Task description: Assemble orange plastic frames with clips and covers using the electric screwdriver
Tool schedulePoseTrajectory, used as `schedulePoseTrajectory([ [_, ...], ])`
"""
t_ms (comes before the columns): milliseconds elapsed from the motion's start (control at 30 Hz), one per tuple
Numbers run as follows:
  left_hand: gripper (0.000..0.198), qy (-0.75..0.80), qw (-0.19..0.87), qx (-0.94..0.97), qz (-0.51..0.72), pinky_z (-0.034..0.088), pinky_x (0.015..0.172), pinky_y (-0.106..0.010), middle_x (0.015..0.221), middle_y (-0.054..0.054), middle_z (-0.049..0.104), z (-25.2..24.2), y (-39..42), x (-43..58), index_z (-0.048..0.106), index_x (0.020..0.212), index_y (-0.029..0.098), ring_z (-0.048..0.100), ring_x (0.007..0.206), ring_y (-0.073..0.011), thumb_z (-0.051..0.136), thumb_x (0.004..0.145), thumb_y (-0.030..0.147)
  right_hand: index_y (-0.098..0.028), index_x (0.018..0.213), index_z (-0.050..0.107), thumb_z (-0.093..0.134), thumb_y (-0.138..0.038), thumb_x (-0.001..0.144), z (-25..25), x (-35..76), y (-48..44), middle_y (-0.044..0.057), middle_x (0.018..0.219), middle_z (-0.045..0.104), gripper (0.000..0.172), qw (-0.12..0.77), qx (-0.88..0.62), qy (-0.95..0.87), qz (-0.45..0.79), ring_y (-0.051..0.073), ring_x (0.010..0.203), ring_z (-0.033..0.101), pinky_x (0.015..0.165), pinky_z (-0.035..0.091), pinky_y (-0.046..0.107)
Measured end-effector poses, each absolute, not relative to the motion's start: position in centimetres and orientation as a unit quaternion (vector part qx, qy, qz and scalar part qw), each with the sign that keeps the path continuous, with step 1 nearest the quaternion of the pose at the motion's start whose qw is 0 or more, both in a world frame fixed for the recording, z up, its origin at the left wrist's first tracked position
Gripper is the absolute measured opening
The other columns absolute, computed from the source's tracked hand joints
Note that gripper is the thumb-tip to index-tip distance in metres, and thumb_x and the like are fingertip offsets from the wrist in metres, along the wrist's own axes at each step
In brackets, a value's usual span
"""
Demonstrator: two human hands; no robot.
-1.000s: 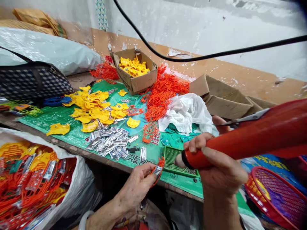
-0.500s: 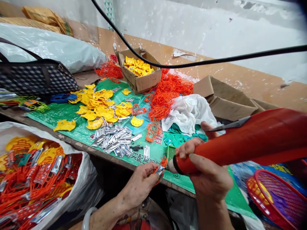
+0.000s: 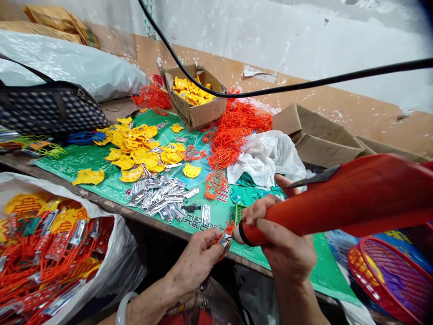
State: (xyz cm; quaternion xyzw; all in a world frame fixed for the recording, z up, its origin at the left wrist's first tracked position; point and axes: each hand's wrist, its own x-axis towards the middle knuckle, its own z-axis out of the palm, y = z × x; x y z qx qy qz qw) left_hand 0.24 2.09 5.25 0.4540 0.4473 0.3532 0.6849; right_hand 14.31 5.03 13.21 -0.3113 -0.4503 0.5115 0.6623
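My right hand point(image 3: 284, 246) is wrapped round a big red power screwdriver point(image 3: 338, 198), whose tip touches a small orange and silver piece point(image 3: 225, 239). My left hand point(image 3: 196, 262) pinches that piece just in front of the table's near edge. A black cable point(image 3: 270, 90) arcs overhead from the tool. On the green mat point(image 3: 84, 160) lie silver metal plates point(image 3: 158, 198), yellow plastic pieces point(image 3: 135, 151) and orange plastic frames point(image 3: 233, 131).
A white sack point(image 3: 50, 253) of assembled orange, yellow and silver parts stands at the lower left. A cardboard box point(image 3: 196, 101) of yellow pieces sits at the back. White cloth point(image 3: 264, 155), a checked bag point(image 3: 47, 110), a red basket point(image 3: 392, 275) and folded cardboard point(image 3: 321, 135) surround the work area.
The tool's tip has come left against the piece in my left hand. The view has shifted slightly.
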Motion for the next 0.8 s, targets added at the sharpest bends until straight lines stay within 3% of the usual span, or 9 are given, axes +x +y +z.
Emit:
schedulePoseTrajectory([
  [400, 0.018, 0.43, 0.719, 0.403, 0.369, 0.029, 0.062, -0.026, 0.069, 0.001, 0.054, 6.3, 2.0, 0.8, 0.064, 0.077, 0.013, 0.039, 0.066, -0.0127, 0.059, 0.071, 0.03, -0.03, 0.119, 0.05, 0.072, -0.014, 0.072, 11.7, 14.6, 4.7, -0.006, 0.072, 0.06, 0.054, 0.64, -0.305, -0.478, 0.519, 0.013, 0.06, 0.057, 0.061, 0.05, 0.031],
  [600, 0.021, 0.452, 0.696, 0.426, 0.36, 0.03, 0.061, -0.025, 0.067, 0.002, 0.053, 6.0, 2.4, 0.6, 0.065, 0.08, 0.014, 0.04, 0.064, -0.0126, 0.061, 0.077, 0.034, -0.028, 0.11, 0.057, 0.071, -0.012, 0.069, 12.4, 14.8, 5.3, -0.006, 0.069, 0.061, 0.047, 0.65, -0.283, -0.473, 0.523, 0.013, 0.059, 0.058, 0.062, 0.051, 0.032],
  [800, 0.029, 0.482, 0.63, 0.449, 0.411, 0.04, 0.064, -0.025, 0.073, -0.001, 0.063, 5.8, 3.6, -0.4, 0.07, 0.087, 0.016, 0.053, 0.069, -0.0166, 0.063, 0.081, 0.043, -0.024, 0.095, 0.063, 0.071, -0.01, 0.065, 12.3, 16.3, 6.7, -0.005, 0.065, 0.064, 0.034, 0.717, -0.332, -0.455, 0.41, 0.013, 0.057, 0.058, 0.062, 0.052, 0.033],
])
